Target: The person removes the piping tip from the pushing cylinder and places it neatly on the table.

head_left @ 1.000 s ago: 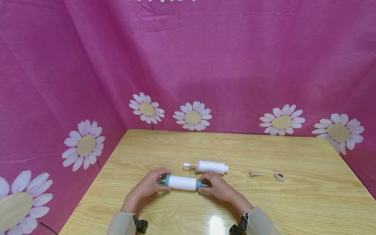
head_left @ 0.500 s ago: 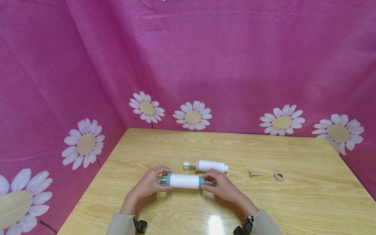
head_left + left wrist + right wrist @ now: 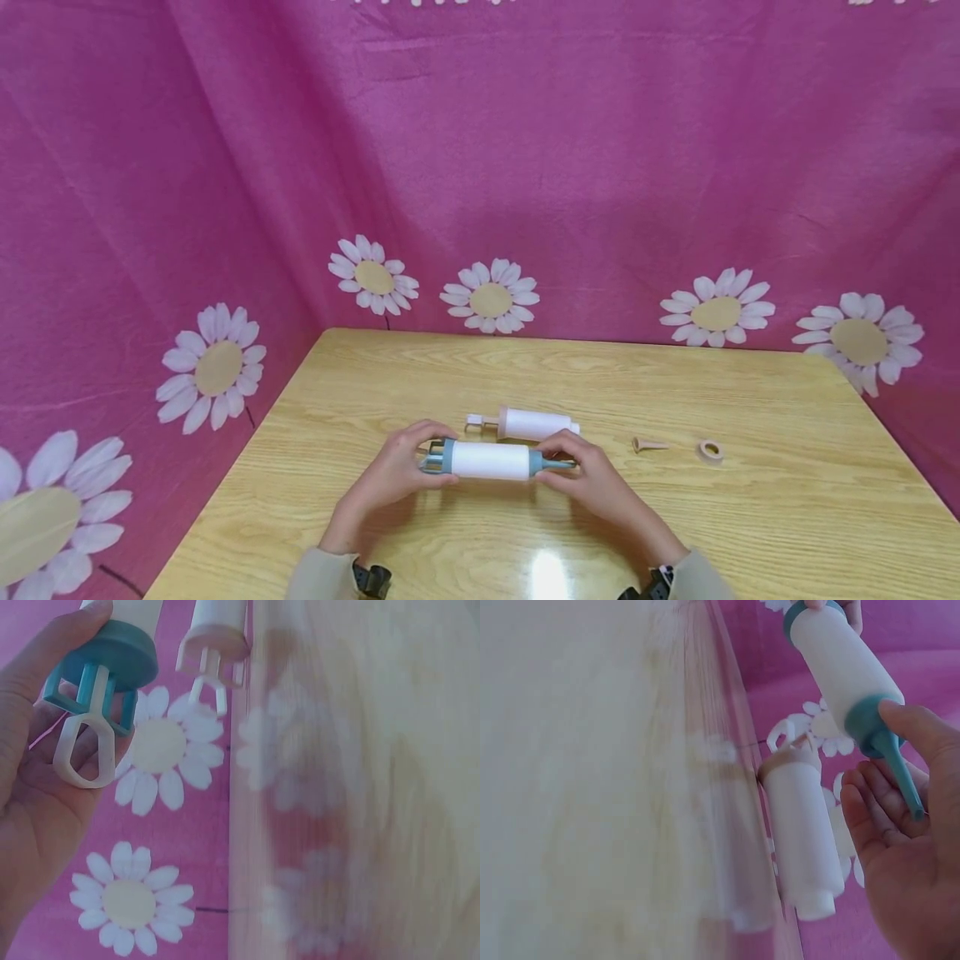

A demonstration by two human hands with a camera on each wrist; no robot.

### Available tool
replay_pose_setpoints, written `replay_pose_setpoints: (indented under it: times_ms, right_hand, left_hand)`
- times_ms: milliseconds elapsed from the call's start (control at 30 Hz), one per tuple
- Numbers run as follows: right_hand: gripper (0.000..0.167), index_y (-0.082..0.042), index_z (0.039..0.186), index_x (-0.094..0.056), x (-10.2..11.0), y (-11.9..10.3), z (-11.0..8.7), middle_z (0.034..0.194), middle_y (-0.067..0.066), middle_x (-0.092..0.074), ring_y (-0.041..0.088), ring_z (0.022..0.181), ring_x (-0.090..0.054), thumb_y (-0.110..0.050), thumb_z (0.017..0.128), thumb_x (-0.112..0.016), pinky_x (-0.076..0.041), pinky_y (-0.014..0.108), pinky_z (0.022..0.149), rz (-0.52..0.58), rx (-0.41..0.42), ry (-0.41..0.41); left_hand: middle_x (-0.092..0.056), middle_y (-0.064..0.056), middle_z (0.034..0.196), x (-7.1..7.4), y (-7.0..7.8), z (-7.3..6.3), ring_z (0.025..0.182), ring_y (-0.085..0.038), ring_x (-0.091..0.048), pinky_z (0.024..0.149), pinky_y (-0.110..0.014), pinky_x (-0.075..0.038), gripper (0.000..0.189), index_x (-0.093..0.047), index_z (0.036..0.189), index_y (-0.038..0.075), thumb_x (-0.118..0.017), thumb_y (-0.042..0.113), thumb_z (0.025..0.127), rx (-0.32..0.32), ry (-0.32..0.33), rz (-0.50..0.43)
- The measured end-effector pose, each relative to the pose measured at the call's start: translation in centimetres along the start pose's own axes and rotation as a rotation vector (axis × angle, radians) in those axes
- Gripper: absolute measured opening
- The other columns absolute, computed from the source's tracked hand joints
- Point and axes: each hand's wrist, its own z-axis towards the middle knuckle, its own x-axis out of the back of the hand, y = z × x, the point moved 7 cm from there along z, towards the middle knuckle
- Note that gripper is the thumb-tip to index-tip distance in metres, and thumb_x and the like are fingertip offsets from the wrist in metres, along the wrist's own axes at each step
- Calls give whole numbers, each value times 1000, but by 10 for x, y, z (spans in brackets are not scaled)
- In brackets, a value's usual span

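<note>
A piping syringe (image 3: 491,460) with a white barrel lies sideways between both hands. My left hand (image 3: 396,468) grips its teal collar (image 3: 112,658), where a white plunger loop (image 3: 84,754) sticks out. At the other end, the thumb and fingers of my right hand (image 3: 588,482) hold the teal cap, and the teal nozzle (image 3: 901,776) points toward the palm. Just behind lies a second piping syringe (image 3: 534,424), white with a beige collar and no nozzle on its narrow end. A loose beige nozzle (image 3: 649,444) and a beige ring (image 3: 709,452) rest farther right.
Everything is over a glossy wooden table (image 3: 360,375). A pink cloth (image 3: 585,167) with daisies hangs behind its far edge and along the left side. Cameras are strapped to both wrists, near the beige sleeves (image 3: 322,575).
Both hands and the piping syringe between them have shifted to the right. The second syringe, the loose nozzle and the ring stay where they were.
</note>
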Motion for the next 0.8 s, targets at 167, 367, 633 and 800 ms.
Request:
replay_pose_setpoints:
  times_ms: [167,367,633,800]
  right_hand:
    - [24,-11,107,-68,14,3,-12,105,6,-66,-5,98,-58,-12,85,-75,-58,23,85,-13,5,24]
    - [26,-11,110,-67,34,7,-27,108,7,-66,-5,98,-58,-10,85,-74,-56,20,84,-28,-12,56]
    - [25,-7,110,-66,61,10,-49,108,-4,-62,-2,100,-58,-5,86,-72,-53,15,87,21,-43,92]
    - [26,-7,112,-65,74,11,-61,110,-5,-62,-9,109,-53,-3,87,-71,-51,13,90,13,-48,106]
  left_hand:
    - [-69,-3,117,-13,9,7,106,-17,-64,93,-43,-55,49,-66,116,16,-87,26,73,-24,0,-21]
    - [-69,-6,118,-27,27,15,107,-20,-64,93,-39,-55,49,-66,115,9,-87,21,72,-85,11,-32]
    - [-67,-6,122,-49,50,30,110,-19,-63,94,-34,-54,50,-66,116,11,-87,23,73,-124,-10,-28]
    - [-68,-4,119,-59,61,38,108,-17,-63,95,-34,-53,50,-65,115,12,-88,25,72,-117,-18,-36]
